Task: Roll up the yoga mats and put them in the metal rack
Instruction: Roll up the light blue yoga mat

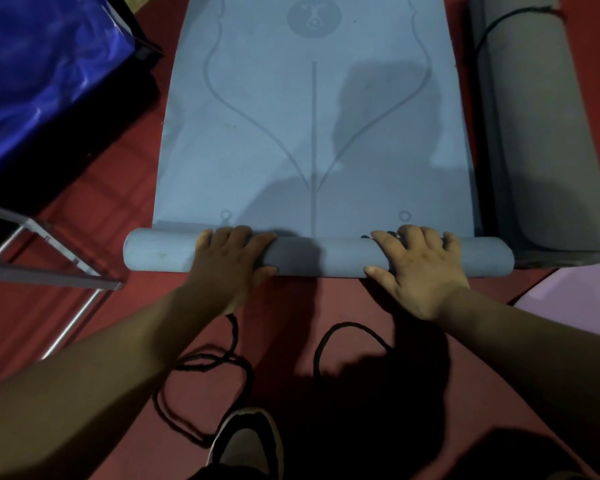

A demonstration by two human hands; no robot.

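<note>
Both our hands sit on the rolled near end of the blue-grey yoga mat (257, 150). Our left hand (232, 261) grips the roll (319, 258) left of its middle and our right hand (420, 268) grips it right of the middle. The fingers curl over the top and the thumbs press against the near side. The two ends of the roll stick out past each hand. Beyond our fingers the rest of the mat lies flat on the red floor (125, 188), its printed lines facing up. Just beside its right edge lies a grey rolled mat (534, 133) with a dark cord around its far end. Part of the metal rack (49, 268) stands on the floor to the left of the roll. Farther off is a shiny blue plastic cover (32, 81). Between our arms a black cord (205, 372) loops over the floor, near our shoe (246, 441). A pink sheet (575, 292) shows by our right forearm.
</note>
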